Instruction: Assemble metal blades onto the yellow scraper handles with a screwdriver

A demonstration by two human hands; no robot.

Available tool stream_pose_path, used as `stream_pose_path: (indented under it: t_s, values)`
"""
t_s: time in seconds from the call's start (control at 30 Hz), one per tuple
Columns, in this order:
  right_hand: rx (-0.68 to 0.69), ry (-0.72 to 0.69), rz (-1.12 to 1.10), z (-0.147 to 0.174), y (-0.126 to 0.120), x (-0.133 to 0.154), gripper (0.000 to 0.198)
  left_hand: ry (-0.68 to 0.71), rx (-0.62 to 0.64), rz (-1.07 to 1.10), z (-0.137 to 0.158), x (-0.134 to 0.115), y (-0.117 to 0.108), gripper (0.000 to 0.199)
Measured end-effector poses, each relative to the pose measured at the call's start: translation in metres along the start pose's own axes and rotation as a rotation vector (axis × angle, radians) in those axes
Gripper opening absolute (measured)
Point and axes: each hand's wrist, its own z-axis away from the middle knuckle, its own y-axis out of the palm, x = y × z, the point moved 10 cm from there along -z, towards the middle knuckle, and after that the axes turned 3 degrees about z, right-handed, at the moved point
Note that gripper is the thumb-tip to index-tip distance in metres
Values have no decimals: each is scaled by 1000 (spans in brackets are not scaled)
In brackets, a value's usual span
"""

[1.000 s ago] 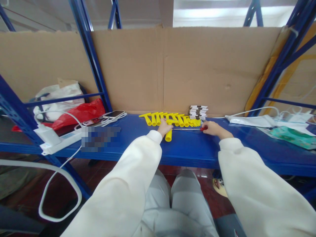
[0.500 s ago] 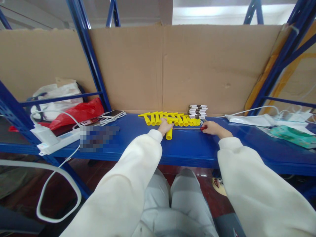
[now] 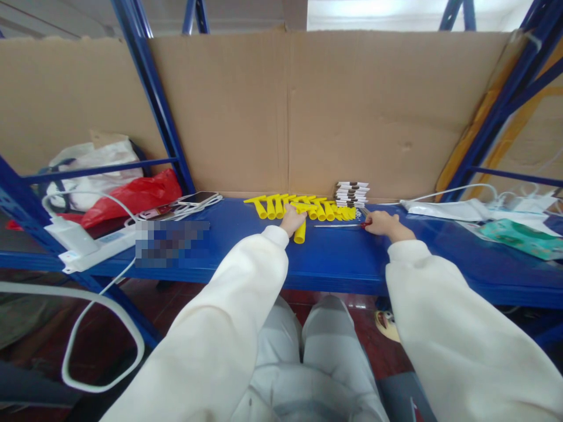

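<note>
My left hand [image 3: 292, 220] is closed around a yellow T-shaped plastic handle [image 3: 299, 233], whose round hollow end points toward me. In my right hand [image 3: 380, 224] is the red grip of a screwdriver [image 3: 338, 225]; its thin metal shaft points left, low over the blue shelf, the tip a little apart from the held handle. Behind my hands lies a row of similar yellow T-shaped handles [image 3: 276, 207]. Small flat yellow pieces [image 3: 345, 213] lie at the row's right end, beside tiny silvery parts [image 3: 358, 214], too small to make out, close to my right fingers.
A stack of small white packs [image 3: 352, 194] stands by the cardboard back wall [image 3: 237, 111]. Leftward are a phone [image 3: 200, 198], white cables, a power strip [image 3: 99, 246] and a red bag [image 3: 134, 199]. White and green packets [image 3: 514, 237] lie right on the blue shelf [image 3: 334, 269].
My right hand has drawn the screwdriver slightly right, so its tip has come away from the yellow handle. My left hand keeps its hold. The view has tilted slightly.
</note>
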Motion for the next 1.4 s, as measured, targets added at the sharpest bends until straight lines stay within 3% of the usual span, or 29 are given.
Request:
stream_pose_path:
  t_s: [0.17, 0.37, 0.53, 0.8, 1.07, 1.23, 1.4]
  values:
    - [-19, -8, 13, -1, 1, -3, 22, -7, 5, -106, 5, -8, -9, 38]
    - [-96, -105, -40, 0, -5, 11, 42, 163, -99, -293, 9, -33, -32, 24]
    - [-143, -201, -174, 0, -12, 24, 52, 266, -91, -327, 18, -49, -32, 42]
    - [-148, -280, -300, 9, -22, 39, 52, 320, -9, -378, 27, -58, -21, 49]
    - [-158, -359, -329, 6, -19, 47, 42, 384, 19, -424, 24, -58, -14, 39]
    - [-115, -341, -347, -4, -15, 48, 35, 436, 34, -408, 24, -60, -9, 37]
    - [-138, -315, -315, -22, -28, 40, 31, 474, 76, -394, 25, -62, -1, 33]
